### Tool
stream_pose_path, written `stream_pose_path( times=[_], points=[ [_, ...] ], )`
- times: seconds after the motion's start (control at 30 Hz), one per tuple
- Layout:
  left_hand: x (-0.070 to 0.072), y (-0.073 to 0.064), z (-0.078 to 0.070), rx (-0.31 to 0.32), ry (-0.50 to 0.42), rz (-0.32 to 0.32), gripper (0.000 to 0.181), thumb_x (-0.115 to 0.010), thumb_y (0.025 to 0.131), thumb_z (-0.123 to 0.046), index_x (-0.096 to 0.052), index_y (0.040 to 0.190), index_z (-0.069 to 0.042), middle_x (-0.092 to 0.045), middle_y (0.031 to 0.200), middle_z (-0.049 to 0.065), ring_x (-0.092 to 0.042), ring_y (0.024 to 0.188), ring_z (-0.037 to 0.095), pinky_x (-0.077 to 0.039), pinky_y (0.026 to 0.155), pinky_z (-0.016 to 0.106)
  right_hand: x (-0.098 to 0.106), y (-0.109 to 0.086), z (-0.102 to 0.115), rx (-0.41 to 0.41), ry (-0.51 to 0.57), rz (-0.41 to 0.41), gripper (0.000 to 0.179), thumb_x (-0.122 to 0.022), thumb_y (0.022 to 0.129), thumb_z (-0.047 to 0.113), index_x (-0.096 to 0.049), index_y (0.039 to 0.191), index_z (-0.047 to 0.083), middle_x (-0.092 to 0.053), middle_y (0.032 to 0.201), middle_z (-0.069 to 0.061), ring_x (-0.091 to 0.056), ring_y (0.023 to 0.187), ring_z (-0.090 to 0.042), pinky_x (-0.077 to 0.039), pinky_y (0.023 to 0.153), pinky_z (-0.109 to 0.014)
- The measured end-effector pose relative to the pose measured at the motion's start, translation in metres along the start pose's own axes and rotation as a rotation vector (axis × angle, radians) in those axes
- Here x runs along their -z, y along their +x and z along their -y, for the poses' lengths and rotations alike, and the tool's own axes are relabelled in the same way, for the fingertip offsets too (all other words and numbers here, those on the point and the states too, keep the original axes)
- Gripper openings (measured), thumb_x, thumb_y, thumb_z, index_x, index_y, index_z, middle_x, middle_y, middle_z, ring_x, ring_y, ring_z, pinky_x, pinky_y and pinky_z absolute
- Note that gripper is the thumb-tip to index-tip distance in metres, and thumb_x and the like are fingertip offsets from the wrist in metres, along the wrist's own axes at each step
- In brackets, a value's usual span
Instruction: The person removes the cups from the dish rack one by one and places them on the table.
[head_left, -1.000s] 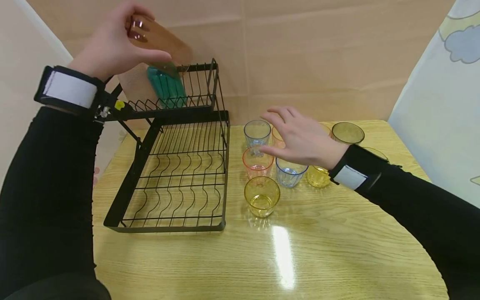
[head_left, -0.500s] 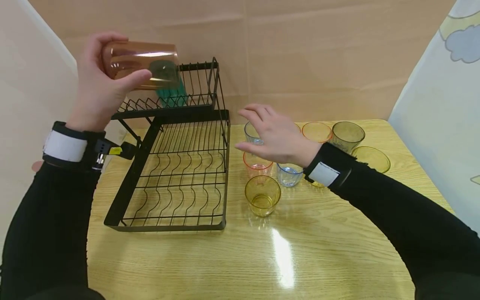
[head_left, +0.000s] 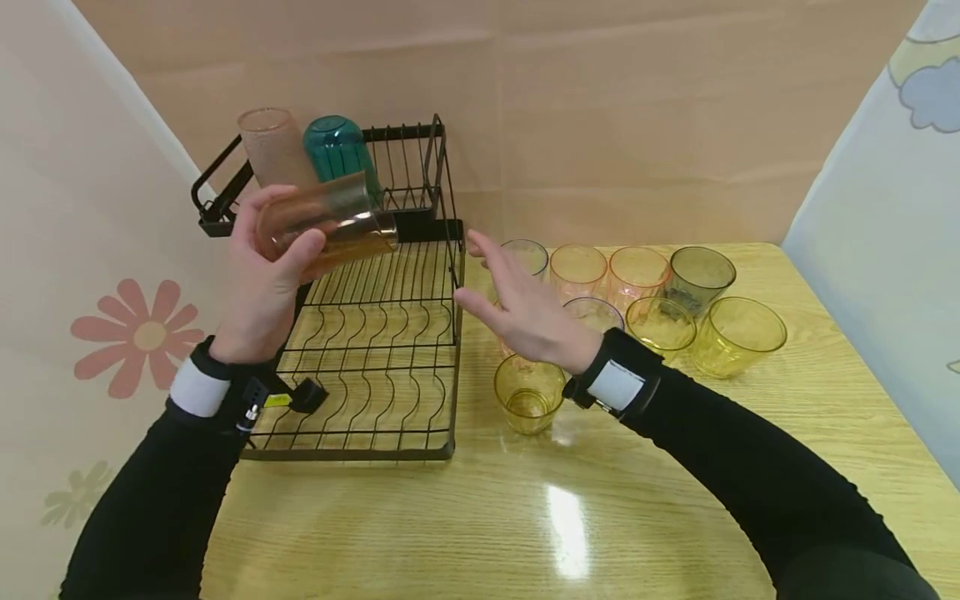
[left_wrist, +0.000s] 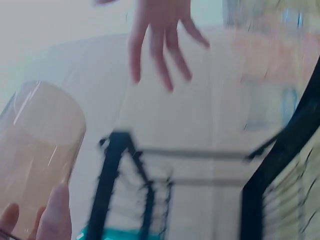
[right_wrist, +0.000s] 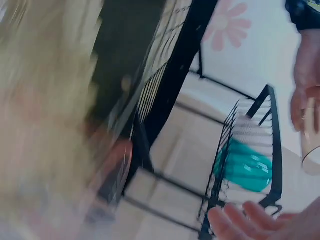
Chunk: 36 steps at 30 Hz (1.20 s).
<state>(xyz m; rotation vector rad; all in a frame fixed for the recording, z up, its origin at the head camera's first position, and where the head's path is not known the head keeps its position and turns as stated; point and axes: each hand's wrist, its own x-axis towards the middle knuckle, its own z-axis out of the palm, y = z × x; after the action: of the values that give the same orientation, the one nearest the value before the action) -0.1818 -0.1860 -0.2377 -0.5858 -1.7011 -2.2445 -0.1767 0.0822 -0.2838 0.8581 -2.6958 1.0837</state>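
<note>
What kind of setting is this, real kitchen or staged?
Likely a staged tabletop setup, not a real kitchen: a black two-tier dish rack and loose plastic cups sit on a wooden table, boxed in by plain beige backing and printed curtains, with no sink in view.

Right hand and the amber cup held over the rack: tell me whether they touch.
Apart. The head view shows the right hand open beside the rack's right edge, with bare wires between it and the amber cup that the left hand grips.

The amber tumbler (head_left: 330,223) is clear, tinted plastic, empty — tipped on its side in the air, mouth to the right. It hangs above the back of the black wire rack's (head_left: 360,350) lower tier, just below the upper shelf.
</note>
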Motion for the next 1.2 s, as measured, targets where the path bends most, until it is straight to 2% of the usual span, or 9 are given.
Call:
stream_pose_path(
  times=[0.2, 0.3, 0.43, 0.6, 0.7, 0.83, 1.03, 1.1, 1.2],
  points=[
    [-0.022, -0.026, 0.030, 0.093, 0.114, -0.012, 0.043, -0.060, 0.085, -0.008, -0.043, 0.124, -0.016, -0.047, 0.121, 0.013, -0.051, 0.102, 0.028, -0.048, 0.076, 0.037, -0.018, -0.016, 0.005, -0.078, 0.407, 0.012, 0.086, -0.026, 0.080, 0.077, 0.010, 0.143, 0.031, -0.019, 0.147, -0.001, -0.028, 0.127, -0.017, -0.032, 0.095, -0.041],
    [-0.037, -0.038, 0.046, 0.177, 0.116, 0.014, 0.045, -0.061, 0.085, -0.012, -0.039, 0.125, -0.016, -0.043, 0.123, 0.012, -0.049, 0.105, 0.029, -0.048, 0.076, 0.041, -0.026, -0.023, 0.008, -0.131, 0.594, 0.013, 0.099, -0.029, 0.073, 0.082, 0.011, 0.144, 0.026, -0.015, 0.148, -0.005, -0.026, 0.129, -0.024, -0.034, 0.094, -0.043],
    [-0.053, -0.054, 0.065, 0.260, 0.096, 0.062, 0.050, -0.061, 0.085, -0.012, -0.034, 0.127, -0.014, -0.041, 0.125, 0.010, -0.049, 0.108, 0.028, -0.046, 0.079, 0.043, -0.033, -0.028, 0.012, -0.191, 0.761, -0.053, 0.108, -0.032, 0.068, 0.085, 0.006, 0.145, 0.020, -0.016, 0.147, -0.012, -0.028, 0.128, -0.029, -0.038, 0.090, -0.045],
    [-0.065, -0.070, 0.082, 0.240, 0.147, 0.099, 0.053, -0.063, 0.082, -0.008, -0.035, 0.126, -0.013, -0.044, 0.123, 0.009, -0.049, 0.108, 0.026, -0.046, 0.081, 0.041, -0.041, -0.032, 0.013, -0.268, 0.915, -0.136, 0.103, -0.034, 0.070, 0.083, -0.012, 0.144, 0.014, -0.026, 0.142, -0.013, -0.035, 0.123, -0.028, -0.037, 0.090, -0.049],
    [-0.069, -0.076, 0.090, 0.191, 0.188, 0.115, 0.055, -0.066, 0.080, -0.007, -0.036, 0.125, -0.010, -0.046, 0.120, 0.010, -0.049, 0.107, 0.024, -0.046, 0.081, 0.040, -0.044, -0.034, 0.012, -0.328, 0.962, -0.184, 0.092, -0.035, 0.075, 0.079, -0.025, 0.136, 0.012, -0.034, 0.136, -0.012, -0.041, 0.118, -0.028, -0.038, 0.089, -0.048],
    [-0.075, -0.082, 0.096, 0.138, 0.175, 0.141, 0.058, -0.069, 0.077, -0.005, -0.037, 0.124, -0.009, -0.047, 0.120, 0.014, -0.049, 0.107, 0.028, -0.047, 0.079, 0.041, -0.047, -0.037, 0.012, -0.394, 0.984, -0.260, 0.071, -0.035, 0.085, 0.068, -0.032, 0.128, 0.010, -0.042, 0.126, -0.013, -0.047, 0.110, -0.030, -0.043, 0.083, -0.044],
    [-0.084, -0.086, 0.098, 0.188, 0.144, 0.177, 0.059, -0.068, 0.077, -0.003, -0.035, 0.126, -0.013, -0.043, 0.122, 0.013, -0.048, 0.109, 0.028, -0.047, 0.078, 0.040, -0.047, -0.043, 0.011, -0.427, 0.990, -0.407, 0.049, -0.041, 0.093, 0.048, -0.046, 0.116, 0.006, -0.054, 0.111, -0.015, -0.056, 0.096, -0.030, -0.048, 0.073, -0.040],
    [-0.087, -0.086, 0.095, 0.208, 0.148, 0.197, 0.060, -0.067, 0.077, -0.003, -0.035, 0.127, -0.013, -0.042, 0.123, 0.012, -0.048, 0.110, 0.027, -0.047, 0.079, 0.039, -0.046, -0.045, 0.010, -0.402, 0.978, -0.428, 0.045, -0.040, 0.094, 0.044, -0.047, 0.113, 0.004, -0.055, 0.108, -0.015, -0.058, 0.094, -0.029, -0.048, 0.074, -0.041],
    [-0.090, -0.084, 0.084, 0.206, 0.186, 0.276, 0.063, -0.067, 0.078, -0.003, -0.033, 0.130, -0.011, -0.041, 0.126, 0.013, -0.047, 0.111, 0.028, -0.047, 0.079, 0.038, -0.041, -0.047, 0.006, -0.349, 0.936, -0.450, 0.041, -0.041, 0.095, 0.041, -0.045, 0.112, 0.004, -0.055, 0.108, -0.013, -0.057, 0.094, -0.026, -0.046, 0.077, -0.040]
  ],
)
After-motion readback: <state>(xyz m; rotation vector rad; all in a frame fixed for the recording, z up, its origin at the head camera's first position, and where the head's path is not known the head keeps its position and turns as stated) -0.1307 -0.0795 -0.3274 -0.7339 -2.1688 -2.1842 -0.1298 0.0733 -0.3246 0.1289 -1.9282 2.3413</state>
